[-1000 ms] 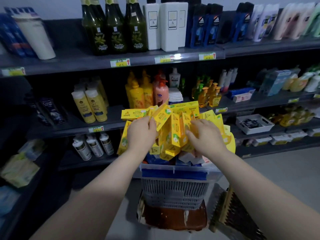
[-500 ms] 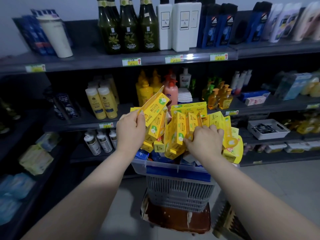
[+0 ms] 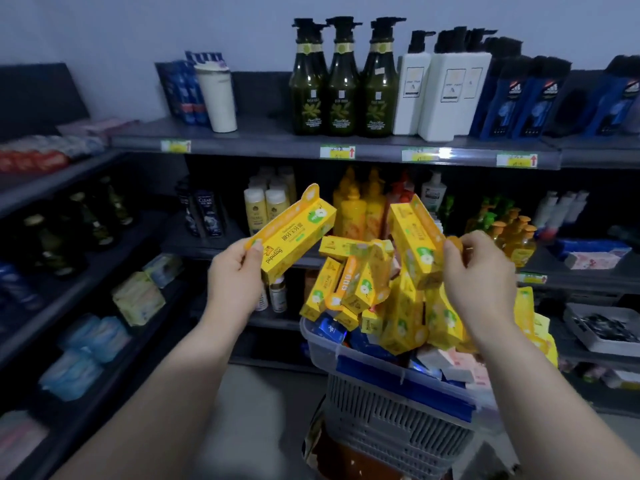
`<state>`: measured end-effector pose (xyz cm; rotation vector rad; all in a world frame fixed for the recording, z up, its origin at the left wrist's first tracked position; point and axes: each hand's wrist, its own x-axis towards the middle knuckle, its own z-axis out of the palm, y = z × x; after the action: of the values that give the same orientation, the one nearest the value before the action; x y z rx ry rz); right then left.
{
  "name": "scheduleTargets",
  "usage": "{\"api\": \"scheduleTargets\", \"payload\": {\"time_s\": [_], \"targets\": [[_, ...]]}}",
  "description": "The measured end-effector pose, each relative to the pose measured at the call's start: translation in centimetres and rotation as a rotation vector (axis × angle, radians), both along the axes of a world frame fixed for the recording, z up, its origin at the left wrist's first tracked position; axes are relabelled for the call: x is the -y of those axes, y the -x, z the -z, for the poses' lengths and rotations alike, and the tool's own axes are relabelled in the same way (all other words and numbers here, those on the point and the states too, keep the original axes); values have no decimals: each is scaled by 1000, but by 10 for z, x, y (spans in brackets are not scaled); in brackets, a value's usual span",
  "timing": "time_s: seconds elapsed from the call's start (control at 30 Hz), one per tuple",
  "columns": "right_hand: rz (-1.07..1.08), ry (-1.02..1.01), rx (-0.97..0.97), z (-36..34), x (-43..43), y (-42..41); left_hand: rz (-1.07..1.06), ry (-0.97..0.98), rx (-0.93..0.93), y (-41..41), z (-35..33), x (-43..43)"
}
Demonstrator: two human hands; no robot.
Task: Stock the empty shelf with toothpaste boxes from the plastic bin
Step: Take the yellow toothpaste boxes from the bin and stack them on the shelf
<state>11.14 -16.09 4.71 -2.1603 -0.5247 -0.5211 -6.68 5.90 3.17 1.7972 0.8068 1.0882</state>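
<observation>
— So, how best to handle this step?
— Lift both clear of the plastic bin (image 3: 322,344) at five o'clock before turning shelfward.
— Grips?
— Left hand (image 3: 235,275) pinches a toothpaste box (image 3: 294,237), long axis toward two o'clock; right hand (image 3: 479,275) clasps another box (image 3: 414,237), axis toward eleven.

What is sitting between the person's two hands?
In the head view, the heap of yellow toothpaste boxes in the plastic bin lies between left hand and right hand.
</observation>
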Motion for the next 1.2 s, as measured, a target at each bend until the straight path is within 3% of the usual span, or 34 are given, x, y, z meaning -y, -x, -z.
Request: {"api": "scheduleTargets", "payload": {"time_s": [0.17, 0.4, 0.8, 1.2], "targets": [[-289, -149, 11, -20, -51, 25, -176, 172, 109, 72, -12, -29], [-703, -179, -154, -21, -139, 125, -484, 163, 65, 234, -18, -53], [-1252, -232, -501, -16, -253, 438, -966, 44, -38, 583, -23, -25], [-1671, -144, -463, -4, -313, 696, -1429, 20, -1, 831, -23, 51]]}}
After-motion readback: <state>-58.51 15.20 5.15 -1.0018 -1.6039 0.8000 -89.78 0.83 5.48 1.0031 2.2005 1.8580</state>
